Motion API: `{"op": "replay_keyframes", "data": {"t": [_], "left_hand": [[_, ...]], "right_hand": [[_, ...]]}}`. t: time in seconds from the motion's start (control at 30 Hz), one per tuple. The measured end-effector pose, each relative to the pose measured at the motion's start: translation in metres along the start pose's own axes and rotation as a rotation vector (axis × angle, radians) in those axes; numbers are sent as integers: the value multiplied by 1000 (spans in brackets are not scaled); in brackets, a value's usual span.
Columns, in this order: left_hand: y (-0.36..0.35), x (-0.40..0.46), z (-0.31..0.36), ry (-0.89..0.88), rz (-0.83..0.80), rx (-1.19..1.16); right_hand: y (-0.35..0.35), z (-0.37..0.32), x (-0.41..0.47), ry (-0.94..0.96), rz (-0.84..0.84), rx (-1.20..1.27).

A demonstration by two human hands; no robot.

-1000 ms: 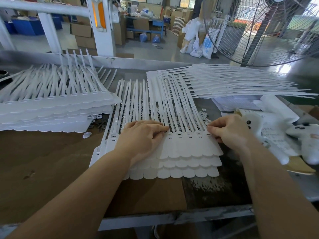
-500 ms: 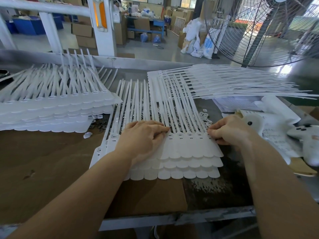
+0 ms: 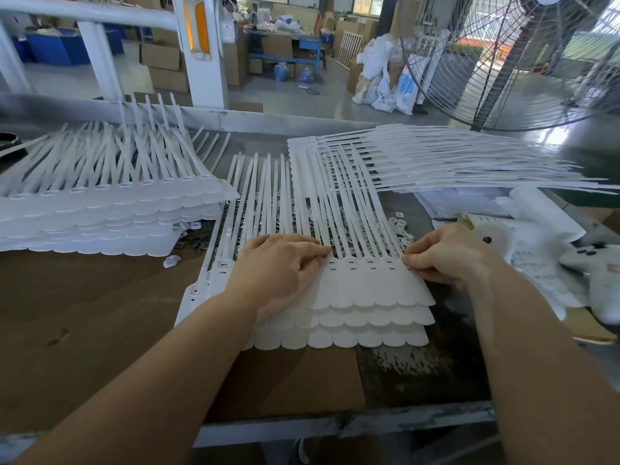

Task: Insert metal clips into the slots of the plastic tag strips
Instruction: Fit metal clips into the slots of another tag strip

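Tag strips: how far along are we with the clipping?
Possibly done: a stacked pile at left, though clips aren't visible. In hand: left hand presses the front tag strips; right hand pinches at their right-end slot. Left: the fanned pile behind; loose clips remain.

The tag strips [image 3: 369, 293] under my hands are plain white, with scalloped edges repeating in rows at 6 o'clock. The stack [image 3: 100, 209] at 9 o'clock is the same white, slightly translucent. My counter [image 3: 84, 330] is covered in brown cardboard, with dark mottled metal at 5 o'clock. A grey wire fan [image 3: 523, 62] shows at 1 o'clock, blue bins [image 3: 50, 48] at 11 o'clock.
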State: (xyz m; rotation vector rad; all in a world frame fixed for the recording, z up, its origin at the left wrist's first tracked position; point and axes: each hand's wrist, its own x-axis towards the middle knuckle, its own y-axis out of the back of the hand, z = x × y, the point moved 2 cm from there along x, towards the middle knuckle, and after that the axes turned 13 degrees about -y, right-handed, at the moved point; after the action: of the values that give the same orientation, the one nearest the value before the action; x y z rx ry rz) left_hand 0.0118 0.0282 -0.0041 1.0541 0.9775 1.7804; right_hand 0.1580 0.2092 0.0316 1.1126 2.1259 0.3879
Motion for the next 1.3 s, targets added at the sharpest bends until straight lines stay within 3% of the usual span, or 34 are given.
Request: {"op": "replay_keyframes", "data": {"t": [0.2, 0.53, 0.67, 0.8, 0.93, 1.07, 1.3], "left_hand": [[-1, 0, -1, -3, 1, 5], [-1, 2, -2, -13, -28, 3], [9, 4, 0, -11, -37, -117], [28, -15, -11, 106, 144, -290], [42, -48, -30, 330, 337, -184], [46, -62, -38, 496, 231, -57], [47, -63, -37, 565, 259, -304]], "right_hand": [[0, 0, -2, 28, 56, -5], [-5, 15, -11, 254, 243, -58], [-10, 17, -14, 319, 336, -165], [-13, 16, -19, 315, 379, -224], [-15, 14, -25, 309, 380, -269], [-19, 11, -30, 275, 339, -305], [-20, 8, -35, 205, 205, -187]]}}
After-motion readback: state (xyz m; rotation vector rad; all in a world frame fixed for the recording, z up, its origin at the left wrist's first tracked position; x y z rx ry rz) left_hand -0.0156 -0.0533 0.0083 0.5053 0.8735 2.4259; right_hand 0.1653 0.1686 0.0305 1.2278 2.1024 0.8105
